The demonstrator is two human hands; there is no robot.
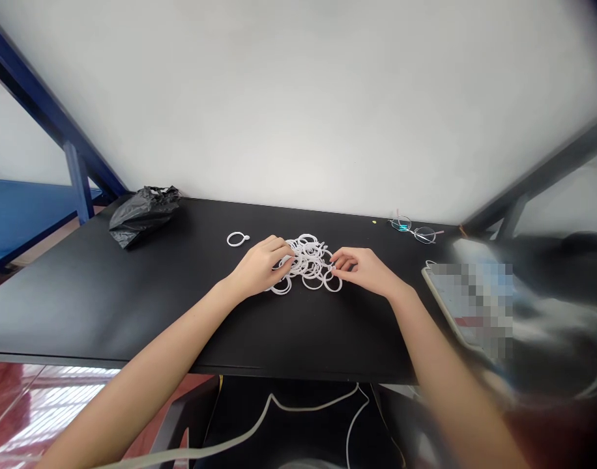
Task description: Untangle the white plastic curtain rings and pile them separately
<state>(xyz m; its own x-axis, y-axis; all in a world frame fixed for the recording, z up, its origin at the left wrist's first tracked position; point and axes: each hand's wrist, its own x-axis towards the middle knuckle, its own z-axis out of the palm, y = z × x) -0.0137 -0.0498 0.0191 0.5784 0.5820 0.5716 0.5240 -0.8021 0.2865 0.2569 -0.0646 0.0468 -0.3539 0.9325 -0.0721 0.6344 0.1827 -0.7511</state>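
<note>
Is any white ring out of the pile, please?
Yes, out: one white ring lies apart on the black table, left of the pile.

Bare hands — slim bare forearms

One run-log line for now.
left hand: at left of ring pile | right hand: at its right | lone ring: apart, left | bag: far left
</note>
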